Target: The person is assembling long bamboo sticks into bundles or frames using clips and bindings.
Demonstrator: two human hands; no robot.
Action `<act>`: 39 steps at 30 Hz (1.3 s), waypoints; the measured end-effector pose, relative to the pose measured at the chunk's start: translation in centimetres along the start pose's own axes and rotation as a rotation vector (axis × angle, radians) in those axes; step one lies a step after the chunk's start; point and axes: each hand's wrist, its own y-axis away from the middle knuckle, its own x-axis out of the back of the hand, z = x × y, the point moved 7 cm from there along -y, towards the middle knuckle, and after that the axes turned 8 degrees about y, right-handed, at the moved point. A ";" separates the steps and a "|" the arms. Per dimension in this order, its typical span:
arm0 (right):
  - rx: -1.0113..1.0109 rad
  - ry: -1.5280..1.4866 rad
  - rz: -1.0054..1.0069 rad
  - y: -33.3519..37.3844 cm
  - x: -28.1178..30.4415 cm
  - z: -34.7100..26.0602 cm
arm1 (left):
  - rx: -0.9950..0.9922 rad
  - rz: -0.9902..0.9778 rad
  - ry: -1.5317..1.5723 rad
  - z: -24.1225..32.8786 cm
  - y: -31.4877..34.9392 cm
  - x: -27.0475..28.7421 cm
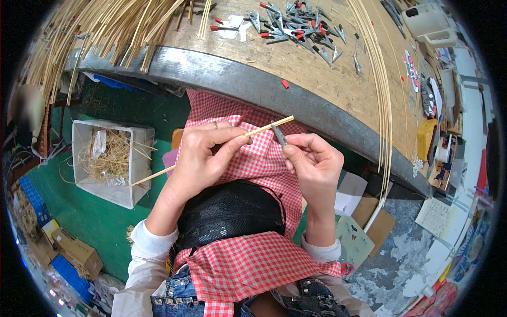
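Above my lap, my left hand (208,153) pinches a thin bundle of pale cane strips (272,124) between thumb and fingers. One end points up to the right, and the other runs back past my wrist to the lower left. My right hand (314,158) is closed on a grey metal spring clip (279,134), gripped at its lower end. The clip's upper tip meets the strips close to their end; I cannot tell whether its jaws are fastened on them. A pile of similar clips (301,29), some with red or black sleeves, lies on the workbench (317,79).
Long cane strips (121,31) overhang the bench's metal edge at the left, and more (377,90) hang over it at the right. A white bin (100,190) of cane scraps stands on the green floor. A red-checked apron (248,259) and black pouch (229,214) cover my lap.
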 end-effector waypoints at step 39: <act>0.221 -0.537 0.437 -0.7 18.4 0.0 | -0.098 0.456 -0.129 8.4 -3.9 25.2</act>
